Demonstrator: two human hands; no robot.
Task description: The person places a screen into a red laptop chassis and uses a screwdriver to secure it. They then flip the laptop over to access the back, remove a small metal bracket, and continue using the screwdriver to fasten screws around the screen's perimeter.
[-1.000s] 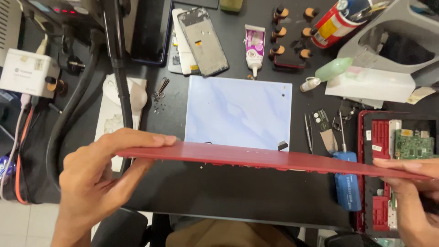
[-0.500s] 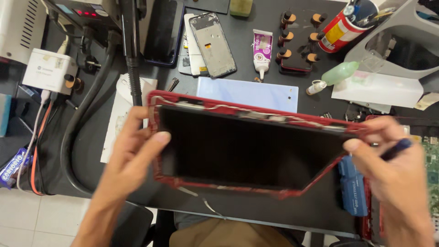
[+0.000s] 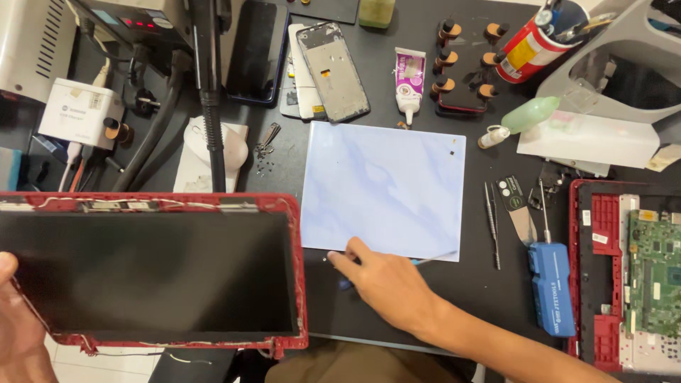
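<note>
1. The left hand (image 3: pixel 18 326) grips the lower left edge of a red-framed laptop screen panel (image 3: pixel 152 273), holding it face up over the near left part of the black worktop (image 3: pixel 496 298).
2. The right hand (image 3: pixel 386 280) lies on the worktop at the near edge of the pale blue mat (image 3: pixel 386 188), fingers closed around a thin blue tool (image 3: pixel 425 261).
3. A blue tool case (image 3: pixel 552 287) sits right of the mat, beside tweezers (image 3: pixel 491 223).
4. An opened red laptop base (image 3: pixel 628 273) with an exposed green circuit board lies at the far right.
</note>
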